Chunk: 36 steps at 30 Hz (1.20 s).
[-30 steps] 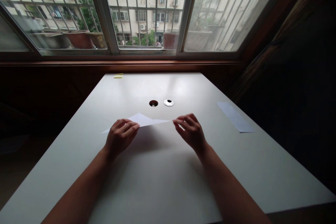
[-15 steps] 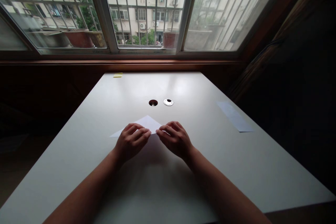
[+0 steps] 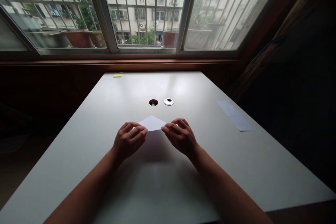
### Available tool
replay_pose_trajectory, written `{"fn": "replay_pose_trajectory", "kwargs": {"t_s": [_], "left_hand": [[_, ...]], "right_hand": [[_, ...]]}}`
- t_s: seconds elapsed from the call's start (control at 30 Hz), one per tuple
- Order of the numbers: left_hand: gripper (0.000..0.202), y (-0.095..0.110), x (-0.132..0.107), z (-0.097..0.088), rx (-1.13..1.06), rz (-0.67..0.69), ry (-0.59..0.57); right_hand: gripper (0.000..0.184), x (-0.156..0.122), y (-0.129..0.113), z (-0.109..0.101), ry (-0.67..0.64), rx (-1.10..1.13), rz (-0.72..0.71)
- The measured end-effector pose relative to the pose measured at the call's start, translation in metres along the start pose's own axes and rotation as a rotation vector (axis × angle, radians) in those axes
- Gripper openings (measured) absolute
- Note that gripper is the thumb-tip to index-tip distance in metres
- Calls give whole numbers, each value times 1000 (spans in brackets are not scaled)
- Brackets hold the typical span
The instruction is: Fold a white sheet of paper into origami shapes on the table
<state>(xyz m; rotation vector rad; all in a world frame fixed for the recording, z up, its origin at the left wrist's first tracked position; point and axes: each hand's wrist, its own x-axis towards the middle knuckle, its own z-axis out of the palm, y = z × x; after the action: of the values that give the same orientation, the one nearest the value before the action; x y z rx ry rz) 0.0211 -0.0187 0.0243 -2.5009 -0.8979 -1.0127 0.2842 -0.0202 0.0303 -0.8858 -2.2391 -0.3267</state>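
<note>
A folded sheet of white paper [image 3: 152,123] is held between my two hands, its peak pointing away toward the window. My left hand [image 3: 130,138] pinches the near edge on the left side, thumb and fingers closed on it. On the other side my right hand [image 3: 181,134] pinches the same near edge in a similar grip. The hands are a short gap apart, with the paper's straight edge spanning between them. Its outer corners are hidden behind my fingers. A shadow falls on the white table [image 3: 154,189] below.
A cable hole [image 3: 153,102] and its round metal cover [image 3: 168,102] lie beyond the paper. Another strip of white paper [image 3: 235,115] lies near the right edge. A yellow sticky note [image 3: 118,75] is at the far left corner. A barred window [image 3: 147,14] stands behind the table.
My hands have moved apart along the paper's near edge, the left slightly left and the right to the right. The left corner of the paper, visible before, is now covered.
</note>
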Motion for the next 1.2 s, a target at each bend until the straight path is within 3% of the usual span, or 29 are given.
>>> {"fn": "replay_pose_trajectory", "kwargs": {"t_s": [0.43, 0.83, 1.03, 1.2], "left_hand": [[21, -18, -7, -1, 82, -88, 35], [16, -46, -22, 1, 95, -360, 209], [28, -36, -16, 1, 60, -305, 200], [40, -19, -9, 0, 44, -176, 95]], "right_hand": [[19, -17, 40, -16, 102, -163, 127], [12, -30, 66, -20, 159, -210, 243], [12, -24, 54, -8, 112, -150, 203], [14, -15, 25, 3, 24, -61, 114]]}}
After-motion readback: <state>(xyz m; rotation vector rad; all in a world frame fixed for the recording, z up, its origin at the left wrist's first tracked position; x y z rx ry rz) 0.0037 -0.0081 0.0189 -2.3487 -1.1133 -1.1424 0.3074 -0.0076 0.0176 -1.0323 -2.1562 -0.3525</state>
